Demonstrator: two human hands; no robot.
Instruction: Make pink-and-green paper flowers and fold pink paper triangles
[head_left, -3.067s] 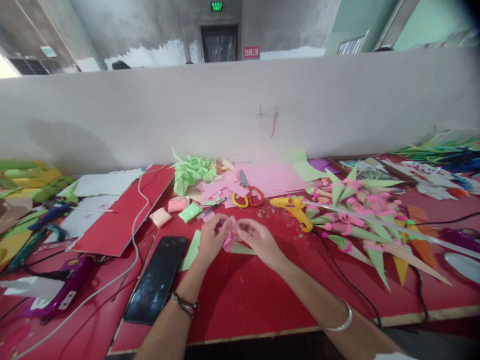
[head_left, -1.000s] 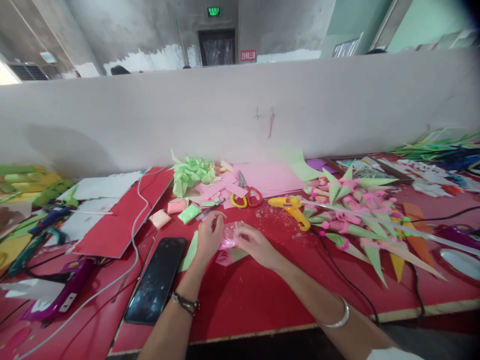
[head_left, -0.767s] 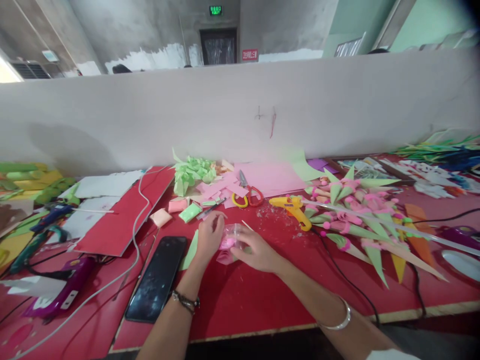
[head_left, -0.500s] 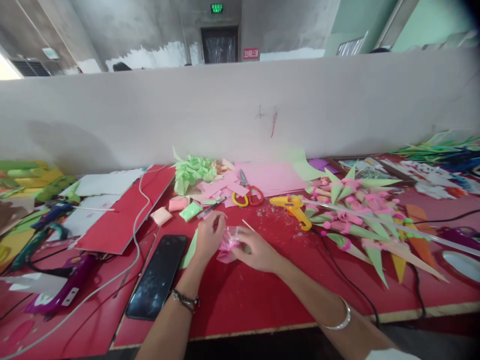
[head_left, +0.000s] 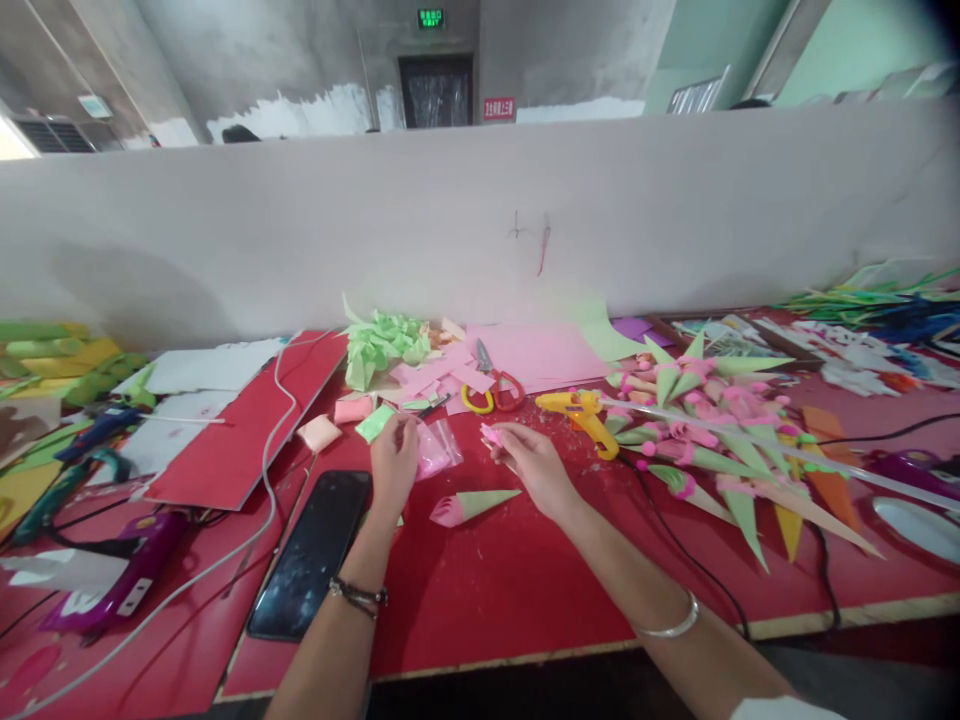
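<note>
My left hand [head_left: 393,462] pinches a small clear plastic bag [head_left: 437,448] with pink bits inside, held just above the red table [head_left: 510,590]. A small pink piece [head_left: 491,435] sits pinched in the fingertips of my right hand [head_left: 529,462], to the right of the bag. Between and below my hands lies a green paper cone with a pink end [head_left: 471,504] on the table.
A black phone [head_left: 311,555] lies left of my left wrist. Red-and-yellow scissors [head_left: 491,388] and a yellow glue gun [head_left: 583,415] lie behind my hands, near pink paper strips [head_left: 442,377]. A pile of green and pink cones [head_left: 712,440] fills the right. A white cable [head_left: 274,440] runs at left.
My hands have parted: the left carried the plastic bag up and left, the right drew away to the right with a pink piece. The green cone now lies uncovered on the table.
</note>
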